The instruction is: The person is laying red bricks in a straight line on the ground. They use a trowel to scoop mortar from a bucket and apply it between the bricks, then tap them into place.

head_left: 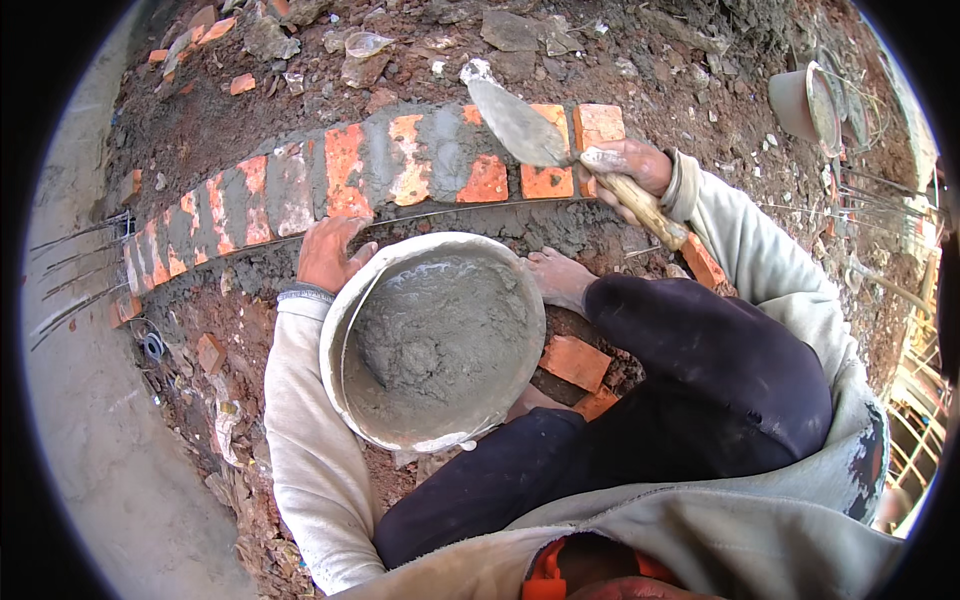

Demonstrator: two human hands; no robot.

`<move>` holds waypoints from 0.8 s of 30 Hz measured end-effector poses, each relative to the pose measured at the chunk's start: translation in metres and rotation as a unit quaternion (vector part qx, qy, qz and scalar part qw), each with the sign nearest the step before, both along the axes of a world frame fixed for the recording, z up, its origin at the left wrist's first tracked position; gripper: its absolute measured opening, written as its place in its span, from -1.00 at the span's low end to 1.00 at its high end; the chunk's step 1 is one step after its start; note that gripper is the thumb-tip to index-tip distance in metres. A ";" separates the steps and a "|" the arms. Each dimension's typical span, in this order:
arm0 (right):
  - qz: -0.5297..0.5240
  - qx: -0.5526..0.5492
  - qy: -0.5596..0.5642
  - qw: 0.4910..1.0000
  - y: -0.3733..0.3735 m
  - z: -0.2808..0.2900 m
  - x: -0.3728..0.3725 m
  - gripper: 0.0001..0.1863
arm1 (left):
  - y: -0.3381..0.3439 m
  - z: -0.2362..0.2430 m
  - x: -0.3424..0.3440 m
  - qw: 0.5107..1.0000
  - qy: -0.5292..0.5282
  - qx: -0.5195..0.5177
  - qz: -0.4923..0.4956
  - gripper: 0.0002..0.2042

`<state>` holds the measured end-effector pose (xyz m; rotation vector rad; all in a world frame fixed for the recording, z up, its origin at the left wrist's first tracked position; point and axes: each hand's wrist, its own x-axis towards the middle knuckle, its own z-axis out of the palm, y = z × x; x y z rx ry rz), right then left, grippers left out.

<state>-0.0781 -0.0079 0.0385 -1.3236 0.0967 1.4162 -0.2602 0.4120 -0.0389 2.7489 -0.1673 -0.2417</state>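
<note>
Right now, the right hand (636, 168) has its fingers wrapped round the wooden handle of the trowel (518, 122), whose smeared blade hangs over the row of bricks (345, 165), close to its right end. The left hand (333, 252) sits between the near edge of the row and the left side of the bucket (332, 345), thumb by the rim; whether it truly grips anything, I can't tell.

And that bucket, full of wet mortar (440, 325), is tucked close to the legs, just beside a bare foot (560, 277). Plenty to watch! A lean of the knee or a push from the left hand could tip it, and mortar would slop over the foot and the loose brick (575, 362) near it.

Up at the right end, the last brick (600, 122) looks the easiest to upset: a low swing of the blade, or a bump from the knuckles right beside it, could knock it out of line. Along the near edge runs a thin string (440, 211), and a snag by fingers or trowel would probably pull it askew, leaving a false guide. Underfoot, rubble makes for shaky footing; one slip could jolt everything at once.
</note>
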 end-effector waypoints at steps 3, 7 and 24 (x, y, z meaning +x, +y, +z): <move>-0.104 0.170 0.134 0.971 0.020 -0.026 -0.018 -0.71 | -0.001 -0.002 0.004 1.000 0.004 0.018 0.002 -0.57; -0.164 -0.013 0.122 0.979 0.038 -0.062 -0.064 -0.70 | -0.003 -0.006 0.004 1.000 -0.009 -0.015 -0.002 -0.57; -0.153 -0.156 -0.037 0.975 0.050 -0.068 -0.085 -0.70 | -0.002 -0.012 0.004 0.999 -0.020 0.001 -0.033 -0.54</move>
